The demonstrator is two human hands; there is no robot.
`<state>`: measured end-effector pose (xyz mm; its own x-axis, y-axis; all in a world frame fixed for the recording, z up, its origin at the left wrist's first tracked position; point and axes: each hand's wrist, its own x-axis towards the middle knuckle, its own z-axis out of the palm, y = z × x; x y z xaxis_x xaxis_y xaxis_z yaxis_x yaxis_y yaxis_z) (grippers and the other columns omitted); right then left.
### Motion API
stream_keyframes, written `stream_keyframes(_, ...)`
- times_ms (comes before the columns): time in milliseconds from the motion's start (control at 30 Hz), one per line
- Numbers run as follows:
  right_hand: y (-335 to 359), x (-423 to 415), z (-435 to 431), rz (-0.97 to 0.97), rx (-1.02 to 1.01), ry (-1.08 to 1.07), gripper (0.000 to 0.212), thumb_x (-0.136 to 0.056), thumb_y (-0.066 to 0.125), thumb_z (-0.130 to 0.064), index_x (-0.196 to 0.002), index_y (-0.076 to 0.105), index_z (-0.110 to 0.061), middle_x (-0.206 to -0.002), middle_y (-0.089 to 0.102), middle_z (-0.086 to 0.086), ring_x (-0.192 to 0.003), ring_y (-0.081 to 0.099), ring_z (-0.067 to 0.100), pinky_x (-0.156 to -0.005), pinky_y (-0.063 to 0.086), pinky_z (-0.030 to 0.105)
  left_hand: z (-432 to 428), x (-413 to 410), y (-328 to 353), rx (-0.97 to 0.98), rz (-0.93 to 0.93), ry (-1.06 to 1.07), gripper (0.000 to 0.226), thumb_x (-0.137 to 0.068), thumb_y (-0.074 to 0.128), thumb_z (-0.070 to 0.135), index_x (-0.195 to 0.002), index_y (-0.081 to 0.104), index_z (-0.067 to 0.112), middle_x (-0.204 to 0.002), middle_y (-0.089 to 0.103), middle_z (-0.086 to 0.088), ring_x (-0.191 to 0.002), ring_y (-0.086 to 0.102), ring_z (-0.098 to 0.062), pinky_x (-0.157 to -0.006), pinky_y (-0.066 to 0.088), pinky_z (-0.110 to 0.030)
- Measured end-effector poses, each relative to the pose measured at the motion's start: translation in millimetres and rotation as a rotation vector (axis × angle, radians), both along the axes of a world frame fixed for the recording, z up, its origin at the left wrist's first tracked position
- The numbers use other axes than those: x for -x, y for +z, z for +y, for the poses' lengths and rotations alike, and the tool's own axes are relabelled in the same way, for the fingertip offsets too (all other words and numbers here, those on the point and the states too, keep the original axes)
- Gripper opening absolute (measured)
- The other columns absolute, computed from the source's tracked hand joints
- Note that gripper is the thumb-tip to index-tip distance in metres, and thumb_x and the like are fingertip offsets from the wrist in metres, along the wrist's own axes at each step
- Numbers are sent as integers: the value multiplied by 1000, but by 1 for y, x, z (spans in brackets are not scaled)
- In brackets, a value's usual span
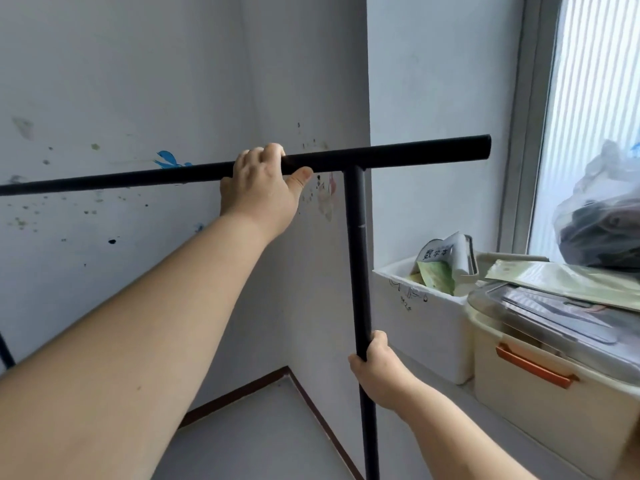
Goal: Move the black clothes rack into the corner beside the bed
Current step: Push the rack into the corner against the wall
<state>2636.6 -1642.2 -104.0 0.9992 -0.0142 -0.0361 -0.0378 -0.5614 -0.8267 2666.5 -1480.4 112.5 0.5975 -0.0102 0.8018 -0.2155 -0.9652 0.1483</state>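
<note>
Head view, nearest first: the right hand (375, 374) is wrapped around the vertical post of the black clothes rack (356, 258), a frame of smooth matte round metal tubing, fingers curled shut on the tube low down. That post stands upright, its long axis running from the floor to a T-joint under the top bar. Farther out, the left hand (261, 188) closes over the horizontal top bar, fingers hooked across the top and thumb pressed against the underside. This bar's long axis runs left to right, rising slightly toward its capped right end, which points at the window side.

Right of the post, a cream plastic storage bin with an orange handle (540, 393) sits on a ledge, just beside a white foam box (426, 327) holding paper packets.

Beyond the rack lie a grey floor (263, 438) edged with dark brown skirting and a paint-spattered white wall corner (138, 98); the rack stands right at this corner.
</note>
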Motion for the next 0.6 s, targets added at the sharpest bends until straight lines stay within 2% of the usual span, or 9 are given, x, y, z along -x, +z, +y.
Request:
stream_keyframes(100, 0, -35, 16, 33, -25, -13, 23, -94, 44, -21, -108, 34, -5, -82, 44, 6, -67, 41, 21, -59, 35, 31, 17, -35, -4, 9, -42, -32, 49, -90, 40, 55, -113, 48, 13, -120, 55, -9, -115, 43, -30, -89, 42, -46)
stream_keyframes(233, 1, -76, 36, 28, -37, -42, 24, -96, 46, -23, -107, 35, -6, -86, 51, 7, -67, 45, 20, -61, 38, 31, 38, -75, -10, -2, -77, -73, 46, -91, 44, 47, -120, 47, 12, -123, 52, -9, -119, 41, -29, -91, 44, -45)
stream_keyframes(300, -4, -102, 49, 11, -29, -81, 18, -99, 42, -20, -105, 33, -6, -97, 56, 2, -67, 47, 18, -65, 40, 30, 52, -96, -13, -21, -67, -102, 50, -91, 48, 40, -131, 41, 11, -135, 46, -10, -129, 35, -28, -99, 41, -45)
stream_keyframes(367, -6, -121, 60, 25, -42, -128, 10, -101, 33, -16, -109, 31, -10, -101, 55, -8, -65, 48, 10, -72, 38, 28, 62, -110, -21, -12, -50, -142, 60, -91, 52, 33, -142, 30, 10, -150, 32, -11, -142, 21, -28, -109, 33, -45)
stream_keyframes(433, -6, -139, 71, 7, -25, -140, 19, -102, 32, -16, -120, 33, -11, -106, 57, -7, -68, 48, 10, -74, 36, 28, 70, -118, -33, 18, -60, -168, 64, -90, 54, 28, -146, 26, 11, -157, 22, -11, -146, 13, -28, -112, 28, -43)
stream_keyframes(500, -4, -156, 78, 10, -40, -132, 17, -101, 33, -16, -118, 34, -11, -113, 57, -1, -69, 47, 11, -74, 36, 28, 77, -123, -48, 16, -56, -175, 62, -90, 54, 27, -144, 30, 10, -157, 22, -12, -144, 20, -28, -111, 29, -42)
stream_keyframes(600, -2, -187, 98, 6, 5, -99, 23, -100, 37, -14, -122, 33, -10, -110, 56, -1, -74, 49, 14, -75, 38, 27, 95, -143, -77, 30, 112, -184, 60, -91, 50, 30, -145, 29, 11, -154, 30, -11, -141, 28, -27, -112, 27, -38)
